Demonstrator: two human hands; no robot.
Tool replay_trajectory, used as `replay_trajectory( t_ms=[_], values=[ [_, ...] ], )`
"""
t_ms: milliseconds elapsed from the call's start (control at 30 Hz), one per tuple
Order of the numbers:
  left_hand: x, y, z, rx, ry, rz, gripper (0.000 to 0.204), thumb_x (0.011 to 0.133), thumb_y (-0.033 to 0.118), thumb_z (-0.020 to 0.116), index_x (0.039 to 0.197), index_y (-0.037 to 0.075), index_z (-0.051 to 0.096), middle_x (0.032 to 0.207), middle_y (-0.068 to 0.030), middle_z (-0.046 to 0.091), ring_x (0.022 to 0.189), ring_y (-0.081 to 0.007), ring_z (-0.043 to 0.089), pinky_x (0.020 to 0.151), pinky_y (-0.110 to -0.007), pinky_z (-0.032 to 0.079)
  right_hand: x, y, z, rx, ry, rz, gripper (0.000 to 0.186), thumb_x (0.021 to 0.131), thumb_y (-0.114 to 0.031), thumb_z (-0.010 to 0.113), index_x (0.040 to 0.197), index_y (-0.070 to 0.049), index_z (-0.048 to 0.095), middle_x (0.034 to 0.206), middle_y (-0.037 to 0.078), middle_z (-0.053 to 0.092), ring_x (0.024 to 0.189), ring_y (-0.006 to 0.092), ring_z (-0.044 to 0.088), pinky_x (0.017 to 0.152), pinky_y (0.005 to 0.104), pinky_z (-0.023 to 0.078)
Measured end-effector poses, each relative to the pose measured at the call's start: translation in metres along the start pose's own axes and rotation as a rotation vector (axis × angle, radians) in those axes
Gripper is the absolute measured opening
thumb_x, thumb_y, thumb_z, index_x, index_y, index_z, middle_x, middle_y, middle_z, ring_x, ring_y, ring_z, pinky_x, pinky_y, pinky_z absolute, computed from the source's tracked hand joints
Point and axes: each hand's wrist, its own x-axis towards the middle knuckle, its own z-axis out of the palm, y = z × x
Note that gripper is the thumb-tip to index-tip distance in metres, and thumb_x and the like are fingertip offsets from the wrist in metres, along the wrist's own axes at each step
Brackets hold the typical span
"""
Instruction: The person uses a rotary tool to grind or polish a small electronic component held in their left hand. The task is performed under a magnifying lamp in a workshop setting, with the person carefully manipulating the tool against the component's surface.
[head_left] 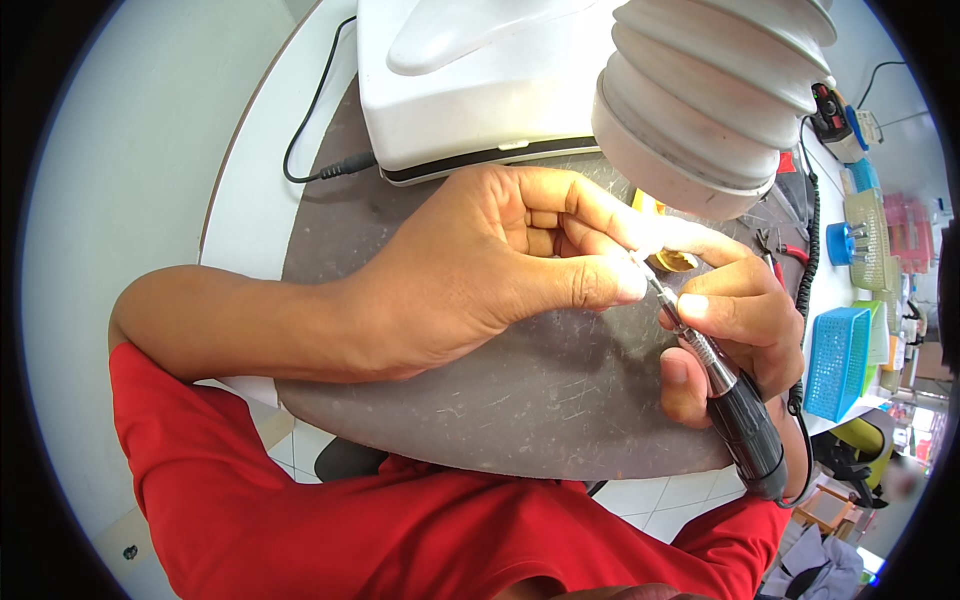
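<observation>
Right fingers (730, 315) wrap a black handpiece (745, 440); left fingers (590, 281) closely pinch a small piece (647, 246) blurred by glare.

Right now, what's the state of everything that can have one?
Left hand: closed in a pinch; glare hides any piece
Right hand: gripping the rotary tool
Rotary tool: tilted, tip near left hand; running or not, unclear
Black cable: plugged into white machine
Ribbed hose: end pointing down over table
</observation>
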Motion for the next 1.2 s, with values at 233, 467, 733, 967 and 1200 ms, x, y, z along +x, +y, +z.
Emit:
replay_trajectory(
  t_ms=[233,467,733,967,1200],
  values=[
    [0.0014,-0.0020,0.0002,-0.009,0.000,0.000,0.022,0.083,0.001,0.064,0.104,-0.001,0.058,0.095,-0.0057,0.062,0.090,-0.0111,0.060,0.083,-0.026,0.049,-0.0022,-0.0013,-0.0009,-0.033,0.011,0.023,0.029,0.082,-0.013,0.062,0.103,0.000,0.048,0.081,0.012,0.054,0.090,0.0317,0.060,0.084,0.0421,0.047],
    [0.0011,-0.0018,0.0003,0.014,-0.011,0.005,0.019,0.085,0.000,0.061,0.104,-0.001,0.059,0.103,-0.0094,0.061,0.095,-0.0142,0.059,0.086,-0.028,0.049,-0.0016,0.0043,0.0029,0.092,0.171,-0.017,0.034,0.067,0.001,0.074,0.096,0.003,0.056,0.083,0.017,0.061,0.084,0.0327,0.065,0.075,0.0375,0.053],
    [0.0007,-0.0014,0.0004,-0.045,-0.008,-0.019,0.017,0.085,0.003,0.063,0.101,-0.001,0.059,0.101,-0.0093,0.062,0.095,-0.0147,0.059,0.086,-0.029,0.049,-0.0037,-0.0004,-0.0007,-0.051,0.032,0.015,0.029,0.082,-0.013,0.062,0.104,0.000,0.048,0.079,0.012,0.054,0.082,0.0249,0.060,0.080,0.0366,0.047],
    [0.0015,-0.0034,-0.0003,-0.073,-0.024,-0.016,0.018,0.083,0.004,0.064,0.100,-0.001,0.060,0.098,-0.0076,0.062,0.094,-0.0131,0.058,0.084,-0.027,0.048,-0.0019,0.0005,0.0004,-0.076,0.059,-0.013,0.027,0.081,-0.014,0.063,0.100,0.000,0.050,0.078,0.011,0.054,0.075,0.0220,0.059,0.077,0.0368,0.049],
    [0.0021,-0.0061,-0.0026,-0.097,-0.043,-0.002,0.017,0.084,0.003,0.064,0.100,0.000,0.060,0.096,-0.0059,0.062,0.092,-0.0127,0.058,0.082,-0.027,0.047,-0.0007,0.0047,0.0030,-0.049,0.072,-0.029,0.027,0.081,-0.014,0.062,0.100,0.001,0.050,0.075,0.009,0.053,0.073,0.0210,0.058,0.077,0.0372,0.049]
  ],
)
